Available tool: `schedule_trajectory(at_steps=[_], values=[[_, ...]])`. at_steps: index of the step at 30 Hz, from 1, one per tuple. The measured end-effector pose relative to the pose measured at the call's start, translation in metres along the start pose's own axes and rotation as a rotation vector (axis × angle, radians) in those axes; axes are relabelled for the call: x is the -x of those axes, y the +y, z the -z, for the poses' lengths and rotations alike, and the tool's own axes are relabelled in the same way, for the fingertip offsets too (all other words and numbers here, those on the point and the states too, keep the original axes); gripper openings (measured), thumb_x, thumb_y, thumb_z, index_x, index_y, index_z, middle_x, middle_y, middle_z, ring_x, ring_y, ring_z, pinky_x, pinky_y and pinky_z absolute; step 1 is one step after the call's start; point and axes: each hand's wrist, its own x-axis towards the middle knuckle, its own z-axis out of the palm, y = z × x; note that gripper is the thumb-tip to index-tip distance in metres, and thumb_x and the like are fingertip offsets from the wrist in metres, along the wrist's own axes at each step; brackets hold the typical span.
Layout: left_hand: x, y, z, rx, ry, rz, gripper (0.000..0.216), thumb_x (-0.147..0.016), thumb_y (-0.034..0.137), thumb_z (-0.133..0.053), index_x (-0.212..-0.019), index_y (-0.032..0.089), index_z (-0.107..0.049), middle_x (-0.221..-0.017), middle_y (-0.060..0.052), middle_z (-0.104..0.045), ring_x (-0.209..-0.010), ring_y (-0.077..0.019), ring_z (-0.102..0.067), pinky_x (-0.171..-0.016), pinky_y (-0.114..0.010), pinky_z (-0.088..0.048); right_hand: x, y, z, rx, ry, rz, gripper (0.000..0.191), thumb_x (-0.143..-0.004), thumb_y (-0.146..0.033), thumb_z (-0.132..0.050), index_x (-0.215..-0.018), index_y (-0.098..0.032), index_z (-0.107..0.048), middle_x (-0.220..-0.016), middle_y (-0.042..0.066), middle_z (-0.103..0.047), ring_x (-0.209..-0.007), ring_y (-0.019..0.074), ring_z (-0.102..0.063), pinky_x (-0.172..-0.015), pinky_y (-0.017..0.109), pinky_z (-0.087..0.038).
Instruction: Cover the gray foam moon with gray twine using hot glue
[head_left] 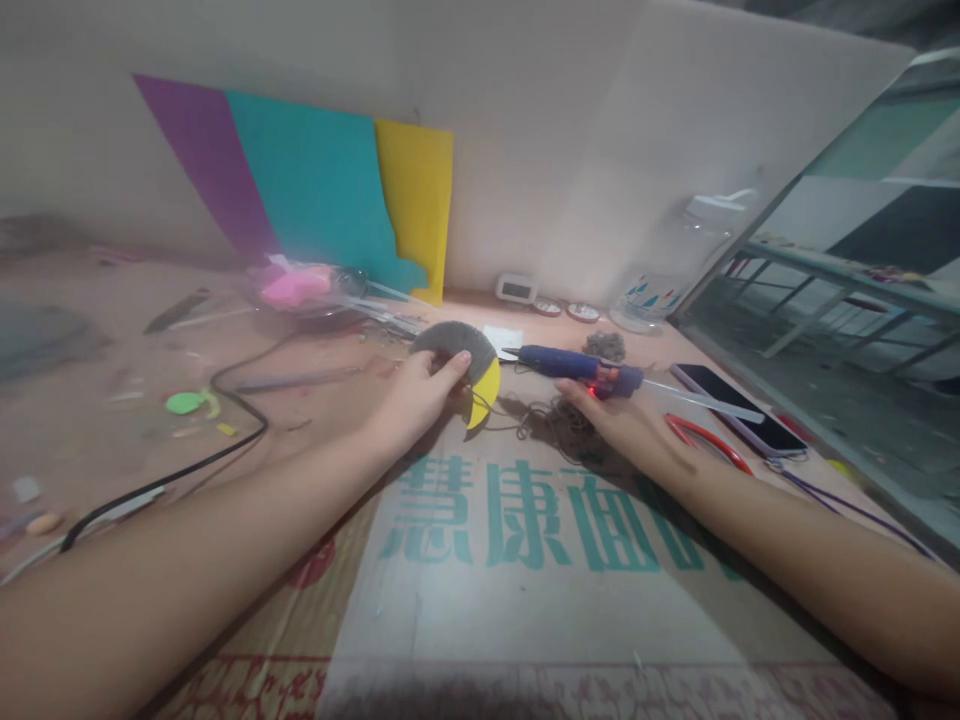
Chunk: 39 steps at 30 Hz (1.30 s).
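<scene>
My left hand (421, 397) grips a round foam piece (463, 362), grey on top and yellow at its lower right edge, held just above the cardboard. My right hand (626, 420) is closed around the handle of a blue glue gun (574, 365) that lies sideways, nozzle pointing left toward the foam piece, with a small red light lit near the fingers. A clear glue stick (701, 402) juts out of the gun's back end to the right. A tangle of brown twine (559, 418) lies under the gun.
A printed cardboard sheet (525, 560) covers the desk in front of me. Purple, teal and yellow sheets (330, 190) lean on the back wall. A phone (739, 407), red-handled pliers (709, 440), a black cable (225, 445), a pink-filled clear bowl (304, 290) and a plastic jar (675, 270) surround the work spot.
</scene>
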Motion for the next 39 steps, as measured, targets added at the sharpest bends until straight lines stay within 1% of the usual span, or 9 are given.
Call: schedule_trajectory(at_steps=[3, 6, 9, 13, 18, 25, 30, 36, 39], values=[[-0.001, -0.003, 0.000, 0.004, 0.025, 0.013, 0.043, -0.074, 0.057, -0.068, -0.076, 0.015, -0.063, -0.069, -0.004, -0.065, -0.063, -0.0165, -0.060, -0.064, -0.028, -0.044, -0.007, 0.004, 0.005, -0.012, 0.060, -0.041, 0.040, -0.081, -0.057, -0.060, -0.091, -0.020, -0.071, -0.095, 0.008, -0.073, -0.097, 0.0309, -0.065, -0.089, 0.043, -0.050], [-0.004, -0.006, 0.001, -0.035, 0.034, 0.020, 0.043, -0.074, 0.058, -0.066, -0.072, 0.015, -0.062, -0.064, -0.004, -0.064, -0.060, -0.0167, -0.059, -0.060, -0.027, -0.043, -0.016, 0.002, 0.015, -0.028, 0.093, -0.073, 0.043, -0.085, -0.059, -0.054, -0.086, -0.020, -0.072, -0.091, 0.008, -0.072, -0.093, 0.0288, -0.065, -0.085, 0.040, -0.050], [-0.005, -0.007, 0.001, -0.091, 0.015, 0.003, 0.041, -0.077, 0.057, -0.063, -0.071, 0.016, -0.061, -0.063, -0.004, -0.064, -0.060, -0.0168, -0.059, -0.059, -0.027, -0.042, -0.024, -0.008, 0.024, -0.111, 0.045, -0.084, 0.043, -0.087, -0.056, -0.052, -0.089, -0.018, -0.072, -0.088, 0.007, -0.072, -0.087, 0.0247, -0.066, -0.078, 0.035, -0.050], [-0.005, -0.008, 0.000, -0.081, 0.000, -0.008, 0.042, -0.078, 0.057, -0.062, -0.072, 0.016, -0.062, -0.064, -0.004, -0.064, -0.059, -0.0163, -0.059, -0.058, -0.027, -0.043, -0.038, -0.014, 0.027, -0.248, -0.082, -0.065, 0.037, -0.088, -0.050, -0.056, -0.102, -0.019, -0.071, -0.100, 0.009, -0.074, -0.096, 0.0231, -0.068, -0.080, 0.033, -0.051], [-0.004, -0.008, -0.002, -0.104, 0.019, 0.010, 0.042, -0.077, 0.057, -0.063, -0.071, 0.015, -0.060, -0.064, -0.004, -0.063, -0.060, -0.0164, -0.058, -0.056, -0.027, -0.043, -0.073, -0.005, 0.017, -0.215, -0.233, -0.024, 0.032, -0.093, -0.044, -0.054, -0.099, -0.017, -0.070, -0.107, 0.011, -0.074, -0.094, 0.0201, -0.069, -0.086, 0.033, -0.052], [-0.003, -0.005, -0.003, -0.060, 0.057, 0.010, 0.042, -0.071, 0.056, -0.068, -0.074, 0.014, -0.064, -0.067, -0.004, -0.065, -0.062, -0.0173, -0.059, -0.060, -0.028, -0.044, -0.116, -0.001, -0.023, -0.122, -0.277, 0.080, 0.026, -0.096, -0.031, -0.050, -0.093, -0.015, -0.070, -0.106, 0.012, -0.074, -0.097, 0.0205, -0.070, -0.089, 0.033, -0.052], [-0.002, -0.002, -0.004, -0.057, 0.054, 0.024, 0.037, -0.073, 0.052, -0.067, -0.076, 0.015, -0.064, -0.071, -0.005, -0.068, -0.067, -0.0183, -0.060, -0.063, -0.027, -0.043, -0.136, 0.012, -0.053, -0.074, -0.256, 0.090, 0.030, -0.091, -0.041, -0.056, -0.089, -0.016, -0.071, -0.097, 0.012, -0.076, -0.091, 0.0240, -0.070, -0.087, 0.037, -0.054], [-0.002, -0.003, -0.004, -0.115, 0.018, 0.032, 0.035, -0.080, 0.050, -0.060, -0.081, 0.015, -0.062, -0.080, -0.006, -0.069, -0.071, -0.0187, -0.060, -0.062, -0.027, -0.042, -0.158, 0.022, -0.040, -0.005, -0.207, 0.068, 0.036, -0.087, -0.043, -0.061, -0.110, -0.017, -0.068, -0.109, 0.010, -0.073, -0.098, 0.0224, -0.067, -0.087, 0.032, -0.051], [-0.003, -0.006, -0.004, -0.101, 0.024, 0.022, 0.036, -0.078, 0.052, -0.062, -0.079, 0.016, -0.063, -0.078, -0.006, -0.069, -0.070, -0.0190, -0.060, -0.061, -0.027, -0.041, -0.158, 0.026, -0.026, 0.053, -0.191, 0.014, 0.045, -0.087, -0.049, -0.059, -0.112, -0.012, -0.067, -0.103, 0.013, -0.074, -0.092, 0.0224, -0.067, -0.079, 0.029, -0.051]])
